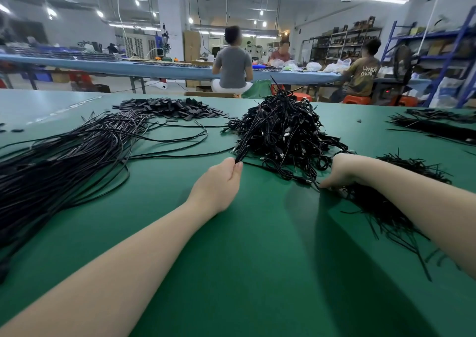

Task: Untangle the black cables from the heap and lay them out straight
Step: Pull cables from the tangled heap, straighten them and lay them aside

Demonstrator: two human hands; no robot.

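Green tabletop (257,259) carrying a tangled heap (283,136) of black cables. Left hand (221,179) pinches several cable ends; right hand (340,172) presses curled fingers onto loose strands (381,208).

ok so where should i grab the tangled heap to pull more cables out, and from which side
Probably by the loose ends at the heap's near-left edge, coming from the near side. A few strands trail out there toward the left hand, which already pinches them, so they look free to slide out leftward toward the straightened cables. The right hand rests at the near-right base and could steady the heap.
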